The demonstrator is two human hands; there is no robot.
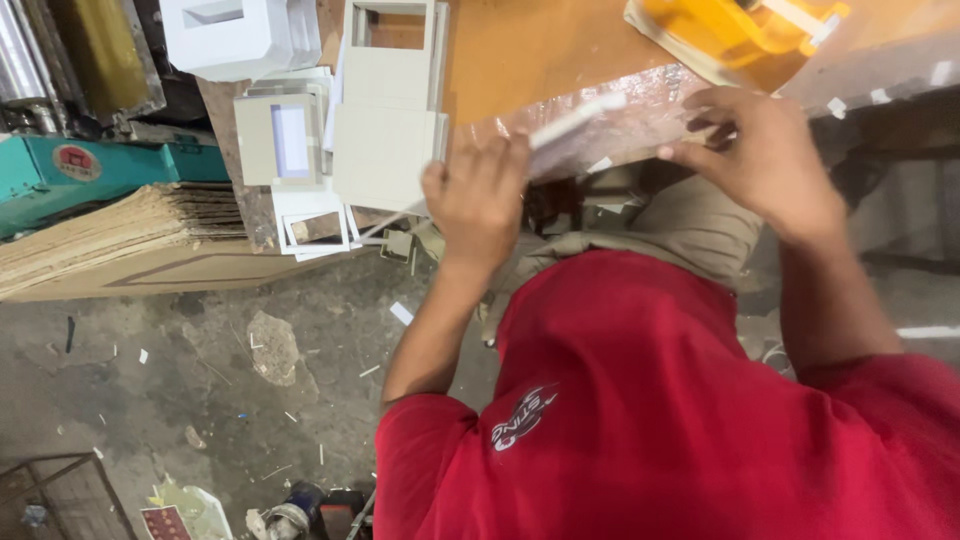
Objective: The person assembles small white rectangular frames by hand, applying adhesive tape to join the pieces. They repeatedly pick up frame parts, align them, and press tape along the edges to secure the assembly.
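My left hand (476,203) is closed on a thin white cardboard piece (578,119), seen nearly edge-on and blurred, held above the front edge of the wooden table (530,45). My right hand (762,160) is a short way to the right of the piece's far end. Its fingers are bent and apart, and nothing shows in them. Whether it touches the piece I cannot tell. My red shirt fills the bottom of the view.
Flat grey-white cardboard frames and panels (388,130) are stacked on the table's left part, with a white box (238,35) behind them. A yellow tape dispenser (742,30) lies at the top right. Brown cardboard sheets (120,232) and a teal machine (90,165) stand left. Scraps litter the concrete floor (200,380).
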